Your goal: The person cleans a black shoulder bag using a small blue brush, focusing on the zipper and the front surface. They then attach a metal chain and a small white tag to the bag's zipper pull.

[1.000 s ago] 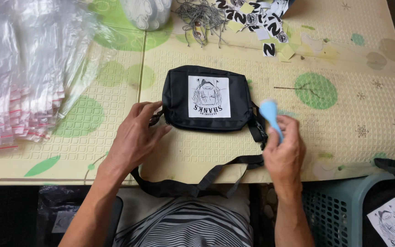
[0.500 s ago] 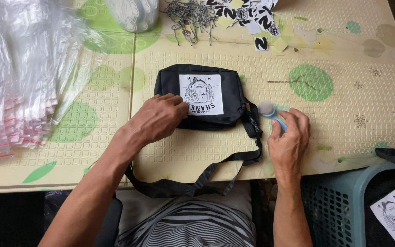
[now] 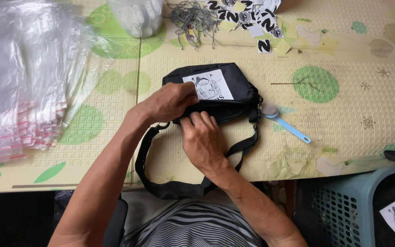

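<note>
A small black bag (image 3: 234, 82) with a white printed patch lies on the table in front of me. My left hand (image 3: 168, 103) grips its near left edge, fingers curled over the fabric. My right hand (image 3: 202, 139) pinches the bag's front edge just below, fingertips on the fabric. The bag's black strap (image 3: 170, 187) loops down off the table edge toward my lap. A light blue handled tool (image 3: 286, 126) with a round head lies on the table right of the bag, apart from both hands.
A stack of clear plastic zip bags (image 3: 19, 91) covers the table's left side. A pale container (image 3: 136, 16), a tangle of grey strings (image 3: 193, 18) and black-and-white tags (image 3: 252, 20) lie at the back. A teal plastic basket (image 3: 344, 206) stands lower right.
My right hand put the blue tool down on the table and moved left onto the bag's front edge. My left hand shifted onto the bag's near left edge.
</note>
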